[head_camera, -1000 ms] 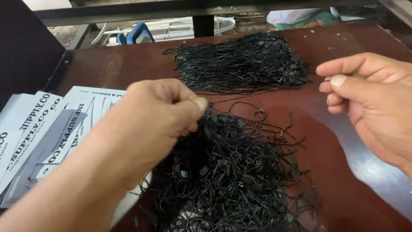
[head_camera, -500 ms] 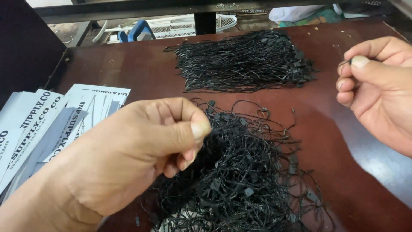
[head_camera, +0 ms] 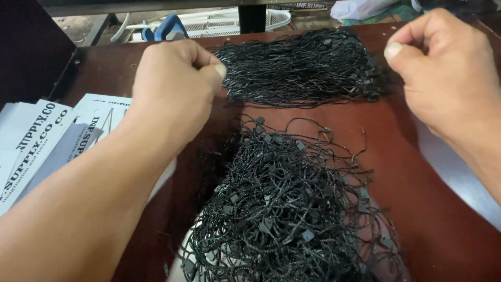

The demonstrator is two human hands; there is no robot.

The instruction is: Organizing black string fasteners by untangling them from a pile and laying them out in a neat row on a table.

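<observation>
Item 1: my left hand, raised at about 10 o'clock over the table, knuckles up, fingers curled into a loose fist with the thumb pressed to the forefinger. I cannot tell whether a cord is pinched there; nothing shows between the tips.

Item 2: my right hand, at about 2 o'clock, also curled, thumb laid against the forefinger. Whether it grips anything I cannot tell from here.

Item 3: near pile of black cords, at 6 o'clock, a loose tangle of thin black loops with small square plastic fasteners, lying on the table below and between both hands, touched by neither.

Item 4: far pile of black cords, at 12 o'clock, flatter and more evenly laid, lying between my two hands, just beside the left thumb.

Item 5: dark red-brown table, bearing both piles, a bare strip between them.

Item 6: white printed cards, fanned in a stack at 9 o'clock, partly under my left forearm.

Item 7: blue-handled object and white wire rack, beyond the table's far edge at 11 to 12 o'clock.
</observation>
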